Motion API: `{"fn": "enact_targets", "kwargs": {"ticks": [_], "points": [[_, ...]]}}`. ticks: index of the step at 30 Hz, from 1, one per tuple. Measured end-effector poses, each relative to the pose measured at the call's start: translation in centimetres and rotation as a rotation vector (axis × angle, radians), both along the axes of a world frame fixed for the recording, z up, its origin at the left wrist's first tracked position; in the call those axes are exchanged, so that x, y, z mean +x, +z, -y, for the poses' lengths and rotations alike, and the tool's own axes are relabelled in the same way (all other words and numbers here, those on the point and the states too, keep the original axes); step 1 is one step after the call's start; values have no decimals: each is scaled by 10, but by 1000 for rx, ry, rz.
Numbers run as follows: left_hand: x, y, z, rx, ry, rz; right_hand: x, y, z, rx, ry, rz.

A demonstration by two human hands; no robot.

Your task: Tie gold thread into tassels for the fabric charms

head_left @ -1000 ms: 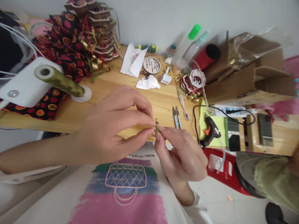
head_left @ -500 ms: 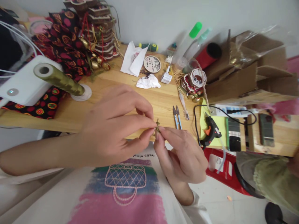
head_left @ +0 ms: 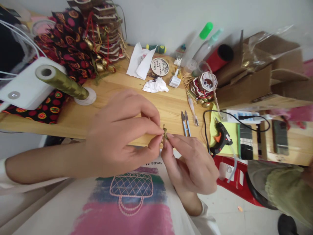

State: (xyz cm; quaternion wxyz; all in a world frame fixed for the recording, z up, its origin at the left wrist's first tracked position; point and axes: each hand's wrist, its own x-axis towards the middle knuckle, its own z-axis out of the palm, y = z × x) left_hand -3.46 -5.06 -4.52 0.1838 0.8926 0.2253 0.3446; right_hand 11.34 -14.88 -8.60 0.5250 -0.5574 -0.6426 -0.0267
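Observation:
My left hand [head_left: 119,133] and my right hand [head_left: 190,163] meet at the front edge of the wooden table [head_left: 168,107], fingertips pinched together. Between them they hold a small olive-gold cord knot [head_left: 165,132]; both thumbs and forefingers press on it. Most of the cord is hidden by my fingers. A spool of olive-gold cord [head_left: 61,83] lies on its side to the left. Small snips [head_left: 185,121] rest on the table just right of my hands.
A black glue gun [head_left: 221,138] with its cable lies on yellow-green paper at the right. Stacked ornaments [head_left: 204,86], patterned fabric [head_left: 68,39], a white device [head_left: 24,88], bottles and cardboard boxes [head_left: 256,78] line the back. Another person's green sleeve [head_left: 286,189] is at lower right.
Both hands stay pinched on the knot with only tiny finger shifts. The view has drifted slightly.

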Motion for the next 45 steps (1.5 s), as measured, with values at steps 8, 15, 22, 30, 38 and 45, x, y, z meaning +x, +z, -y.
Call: {"fn": "enact_targets", "kwargs": {"ticks": [8, 15, 22, 30, 38, 45], "points": [[2, -1, 2, -71, 36, -2, -1, -2, 1, -22, -8, -61], [2, -3, 4, -42, 35, 5, -2, -2, -1, -26, 23, -170], [2, -1, 6, -37, 54, -35, -4, -1, -3, -8, 18, -217], [0, -2, 3, 30, 33, -22, -4, -1, -4, -31, 51, -278], [0, 0, 5, -13, 74, -53, -4, -2, -3, -98, 99, -423], [-2, -5, 3, -36, 82, 26, -5, -2, 0, -198, 127, -639]]}}
